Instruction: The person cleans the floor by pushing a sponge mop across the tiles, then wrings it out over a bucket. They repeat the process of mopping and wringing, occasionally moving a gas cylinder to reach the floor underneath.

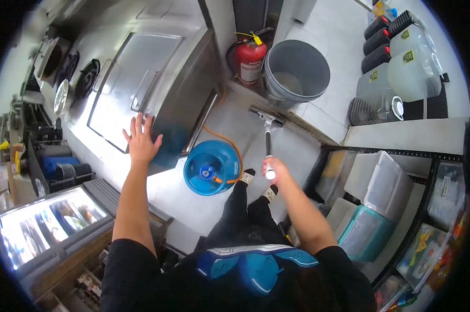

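Note:
My left hand (142,140) rests with spread fingers on the edge of the stainless steel counter (172,104), just below a metal lid with handles (133,78). Wrapped round the white end of a handle is my right hand (275,171). That handle belongs to a squeegee (268,138), whose wide head lies on the floor by the raised doorway edge. Between my hands, on the floor, stands a blue gas cylinder (212,167) with an orange hose joined to its top.
A red fire extinguisher (249,60) and a grey bucket (297,70) stand beyond the squeegee. Shelving with plastic bins (383,184) is at the right, jugs (414,70) above it. A lit glass-topped case (53,221) stands at the left.

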Available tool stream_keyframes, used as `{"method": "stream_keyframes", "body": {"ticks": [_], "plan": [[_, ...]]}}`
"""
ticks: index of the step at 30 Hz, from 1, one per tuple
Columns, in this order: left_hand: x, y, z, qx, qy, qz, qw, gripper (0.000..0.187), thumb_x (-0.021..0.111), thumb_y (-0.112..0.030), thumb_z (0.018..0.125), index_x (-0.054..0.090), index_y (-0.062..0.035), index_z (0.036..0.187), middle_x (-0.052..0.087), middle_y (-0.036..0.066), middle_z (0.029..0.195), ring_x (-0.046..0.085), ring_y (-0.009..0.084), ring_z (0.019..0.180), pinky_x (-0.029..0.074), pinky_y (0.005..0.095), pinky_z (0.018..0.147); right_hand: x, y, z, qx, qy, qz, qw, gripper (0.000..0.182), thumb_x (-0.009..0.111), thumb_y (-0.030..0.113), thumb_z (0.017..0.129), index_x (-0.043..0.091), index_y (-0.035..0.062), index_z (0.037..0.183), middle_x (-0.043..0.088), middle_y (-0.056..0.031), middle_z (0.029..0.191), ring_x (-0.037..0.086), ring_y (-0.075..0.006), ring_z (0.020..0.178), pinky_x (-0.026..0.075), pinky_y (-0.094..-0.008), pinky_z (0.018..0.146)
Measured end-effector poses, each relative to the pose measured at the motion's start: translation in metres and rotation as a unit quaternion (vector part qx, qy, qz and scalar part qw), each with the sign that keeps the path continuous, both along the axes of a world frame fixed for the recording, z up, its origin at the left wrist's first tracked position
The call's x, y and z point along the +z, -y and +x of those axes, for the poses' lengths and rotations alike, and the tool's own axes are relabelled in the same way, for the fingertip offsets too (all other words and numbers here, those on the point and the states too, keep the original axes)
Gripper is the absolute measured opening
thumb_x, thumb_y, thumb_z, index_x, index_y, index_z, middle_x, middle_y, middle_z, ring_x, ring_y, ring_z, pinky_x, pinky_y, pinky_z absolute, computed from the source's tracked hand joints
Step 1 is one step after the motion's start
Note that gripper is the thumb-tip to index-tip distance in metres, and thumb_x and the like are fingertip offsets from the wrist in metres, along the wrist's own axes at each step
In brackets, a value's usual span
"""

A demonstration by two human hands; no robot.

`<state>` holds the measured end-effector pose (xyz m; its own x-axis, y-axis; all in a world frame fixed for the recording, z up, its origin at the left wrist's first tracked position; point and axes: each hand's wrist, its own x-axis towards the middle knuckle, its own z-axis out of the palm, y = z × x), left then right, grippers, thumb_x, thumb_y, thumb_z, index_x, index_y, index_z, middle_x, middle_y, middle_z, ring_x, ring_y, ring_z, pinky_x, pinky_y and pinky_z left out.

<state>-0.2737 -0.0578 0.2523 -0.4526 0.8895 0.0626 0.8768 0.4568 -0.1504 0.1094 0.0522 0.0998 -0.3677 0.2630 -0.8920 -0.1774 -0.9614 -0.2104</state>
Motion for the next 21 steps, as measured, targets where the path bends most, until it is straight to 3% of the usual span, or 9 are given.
{"method": "stream_keyframes", "body": {"ticks": [2, 6, 10, 15, 18, 21], "plan": [[0.001, -0.003, 0.000, -0.002, -0.008, 0.000, 1.000, 0.065, 0.064, -0.035, 0.070, 0.036, -0.0224, 0.127, 0.026, 0.008, 0.136, 0.022, 0.0305, 0.127, 0.016, 0.0620, 0.097, 0.003, -0.008, 0.014, 0.010, 0.000, -0.009, 1.000, 0.005, 0.053, 0.004, 0.071, 0.048, 0.0044, 0.072, 0.048, -0.0065, 0.055, 0.048, -0.0191, 0.043, 0.042, -0.0318, 0.038], [-0.002, -0.001, -0.001, -0.007, -0.013, 0.013, 1.000, 0.065, 0.064, -0.037, 0.070, 0.035, -0.0228, 0.127, 0.026, 0.008, 0.136, 0.022, 0.0306, 0.127, 0.016, 0.0621, 0.097, 0.031, 0.024, 0.031, 0.133, 0.069, 0.039, 0.988, 0.007, 0.055, 0.005, 0.070, 0.049, 0.0015, 0.070, 0.049, -0.0071, 0.055, 0.049, -0.0190, 0.043, 0.042, -0.0318, 0.037], [-0.001, -0.002, -0.002, -0.003, -0.015, -0.001, 1.000, 0.069, 0.064, -0.038, 0.069, 0.033, -0.0232, 0.129, 0.025, 0.008, 0.136, 0.022, 0.0311, 0.127, 0.016, 0.0626, 0.096, 0.049, 0.072, 0.033, 0.117, 0.058, 0.010, 0.991, 0.007, 0.056, 0.004, 0.071, 0.049, 0.0015, 0.071, 0.050, -0.0077, 0.055, 0.050, -0.0190, 0.042, 0.042, -0.0324, 0.036], [-0.002, -0.001, -0.004, -0.013, -0.007, 0.004, 1.000, 0.071, 0.065, -0.039, 0.067, 0.033, -0.0237, 0.128, 0.026, 0.008, 0.136, 0.022, 0.0311, 0.127, 0.017, 0.0627, 0.096, 0.062, 0.105, 0.006, 0.087, 0.047, -0.016, 0.995, 0.008, 0.054, 0.002, 0.070, 0.048, -0.0001, 0.074, 0.050, -0.0093, 0.057, 0.051, -0.0199, 0.044, 0.041, -0.0337, 0.036], [0.002, 0.001, -0.006, -0.026, 0.023, 0.011, 0.999, 0.071, 0.066, -0.040, 0.067, 0.033, -0.0237, 0.128, 0.025, 0.009, 0.136, 0.022, 0.0323, 0.127, 0.017, 0.0634, 0.095, 0.070, 0.118, -0.038, 0.168, 0.087, 0.038, 0.981, 0.008, 0.054, 0.000, 0.068, 0.049, -0.0020, 0.074, 0.051, -0.0101, 0.059, 0.051, -0.0208, 0.046, 0.041, -0.0346, 0.037], [0.002, 0.004, -0.011, -0.043, 0.041, 0.030, 0.998, 0.072, 0.066, -0.040, 0.066, 0.034, -0.0232, 0.128, 0.025, 0.011, 0.136, 0.022, 0.0331, 0.126, 0.018, 0.0639, 0.094, 0.063, 0.122, -0.083, 0.132, 0.097, 0.042, 0.986, 0.008, 0.054, 0.000, 0.068, 0.050, -0.0042, 0.074, 0.051, -0.0104, 0.060, 0.052, -0.0209, 0.046, 0.041, -0.0345, 0.038]]}}
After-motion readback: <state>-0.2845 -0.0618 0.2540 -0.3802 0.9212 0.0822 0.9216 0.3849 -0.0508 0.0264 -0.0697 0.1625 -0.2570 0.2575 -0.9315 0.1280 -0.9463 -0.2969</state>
